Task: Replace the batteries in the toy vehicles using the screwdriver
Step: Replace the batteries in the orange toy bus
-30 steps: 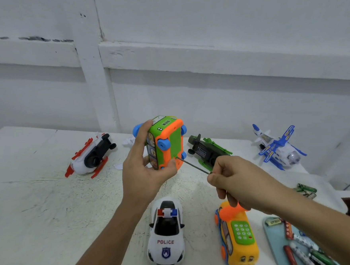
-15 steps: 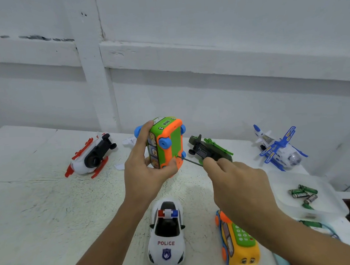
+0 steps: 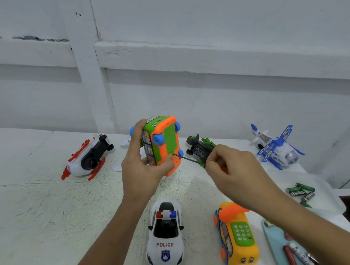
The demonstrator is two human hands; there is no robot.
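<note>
My left hand (image 3: 140, 170) holds a green and orange toy bus (image 3: 164, 141) upright above the table, its underside with blue wheels turned to the right. My right hand (image 3: 234, 169) grips a thin screwdriver (image 3: 189, 159); its tip touches the lower part of the bus's green underside panel. The handle is mostly hidden in my fingers. Green batteries (image 3: 301, 191) lie in a clear tray at the right.
On the white table (image 3: 30, 204) lie a red and white toy (image 3: 89, 157), a dark green toy (image 3: 200, 149) on its back, a blue and white plane (image 3: 274, 146), a police car (image 3: 164, 236), a yellow phone bus (image 3: 237, 237) and a light blue tray (image 3: 275, 241) with batteries.
My right hand rose from near the yellow phone bus and closed in on the bus, turning about the screwdriver. The bus in my left hand stayed nearly still.
</note>
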